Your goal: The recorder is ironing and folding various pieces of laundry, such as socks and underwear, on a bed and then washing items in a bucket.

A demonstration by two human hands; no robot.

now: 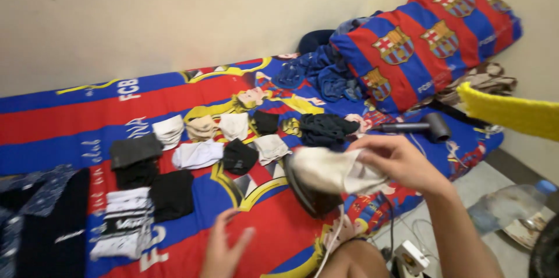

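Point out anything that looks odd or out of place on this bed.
A hair dryer lies on the sheet among folded clothes, and an unfolded dark blue heap sits by the pillow. Nothing looks spilled or damaged.

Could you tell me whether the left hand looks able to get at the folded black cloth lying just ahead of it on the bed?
Probably yes. The left hand is open and holds nothing, low over the bed. The black cloth lies just beyond its fingers, with only bare sheet between them.

Cream cloth (332,171), crumpled, held above red-and-blue bedsheet, over dark iron
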